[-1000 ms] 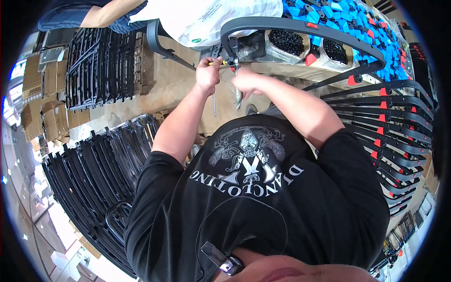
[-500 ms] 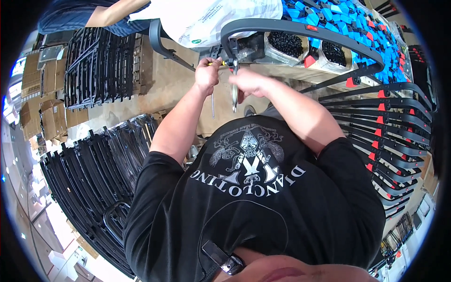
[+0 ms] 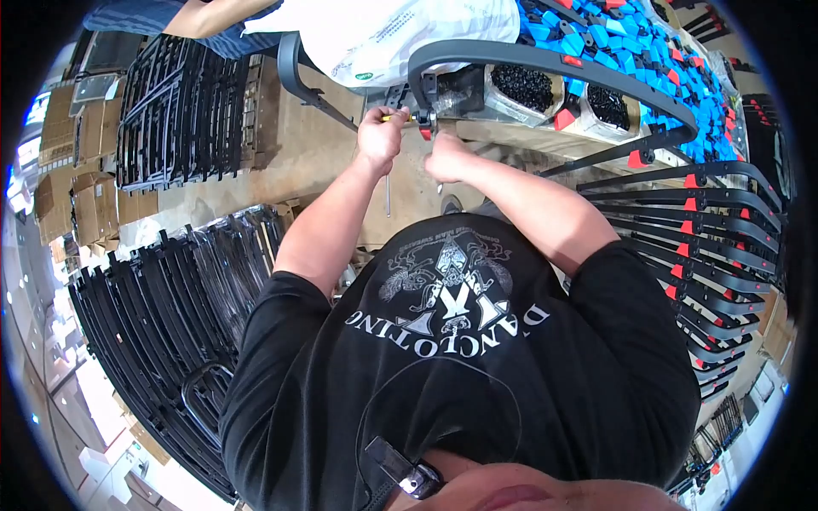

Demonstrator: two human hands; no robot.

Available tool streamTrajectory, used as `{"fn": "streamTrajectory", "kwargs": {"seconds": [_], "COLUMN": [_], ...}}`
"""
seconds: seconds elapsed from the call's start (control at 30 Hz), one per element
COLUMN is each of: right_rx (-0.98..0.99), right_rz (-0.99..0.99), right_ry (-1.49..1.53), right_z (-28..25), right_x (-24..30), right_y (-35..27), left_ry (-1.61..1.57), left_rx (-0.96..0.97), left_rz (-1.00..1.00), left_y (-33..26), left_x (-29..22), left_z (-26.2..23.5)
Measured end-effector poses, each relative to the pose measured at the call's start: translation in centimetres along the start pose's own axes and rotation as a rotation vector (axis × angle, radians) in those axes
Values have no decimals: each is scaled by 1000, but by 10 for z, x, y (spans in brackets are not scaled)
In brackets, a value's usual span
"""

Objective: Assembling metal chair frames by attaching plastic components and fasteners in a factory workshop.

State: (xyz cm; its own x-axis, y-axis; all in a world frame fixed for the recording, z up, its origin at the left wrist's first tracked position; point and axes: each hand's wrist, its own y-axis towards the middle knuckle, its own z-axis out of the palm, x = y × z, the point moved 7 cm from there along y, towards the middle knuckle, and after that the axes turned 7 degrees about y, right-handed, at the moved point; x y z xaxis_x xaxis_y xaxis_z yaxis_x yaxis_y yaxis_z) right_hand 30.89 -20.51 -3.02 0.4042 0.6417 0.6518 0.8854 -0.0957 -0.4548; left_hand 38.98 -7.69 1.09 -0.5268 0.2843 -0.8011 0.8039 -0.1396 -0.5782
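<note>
Near the top centre of the frame, the left hand point(image 3: 381, 136) is closed around a yellow-handled tool point(image 3: 399, 118) pointed at the end of a curved grey bar point(image 3: 545, 61). The right hand point(image 3: 447, 157), just beside it, is curled under that same end; what it grips I cannot tell. Stacked black frames point(image 3: 170, 298) fill the lower left.

Stacked black metal frames point(image 3: 170, 111) at upper left, beside cardboard boxes point(image 3: 64, 183) along left rim. Second stack of black frames point(image 3: 162, 324) at lower left. Curved black bars with red clips point(image 3: 707, 255) racked at right. Heap of blue plastic parts point(image 3: 630, 51) at top right. White plastic bag point(image 3: 383, 38) at top centre. Two bags of black small parts point(image 3: 520, 85) beneath blue heap.
</note>
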Motion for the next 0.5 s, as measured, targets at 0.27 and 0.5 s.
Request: {"fn": "streamTrajectory", "kwargs": {"seconds": [0.27, 0.5], "right_rx": [366, 240], "right_rz": [200, 315], "right_ry": [595, 851], "right_z": [8, -6], "right_x": [11, 39], "right_y": [-18, -42], "left_ry": [23, 15], "left_rx": [-9, -51], "left_rz": [-13, 46], "left_y": [-2, 4], "left_x": [-6, 6], "left_z": [-7, -14]}}
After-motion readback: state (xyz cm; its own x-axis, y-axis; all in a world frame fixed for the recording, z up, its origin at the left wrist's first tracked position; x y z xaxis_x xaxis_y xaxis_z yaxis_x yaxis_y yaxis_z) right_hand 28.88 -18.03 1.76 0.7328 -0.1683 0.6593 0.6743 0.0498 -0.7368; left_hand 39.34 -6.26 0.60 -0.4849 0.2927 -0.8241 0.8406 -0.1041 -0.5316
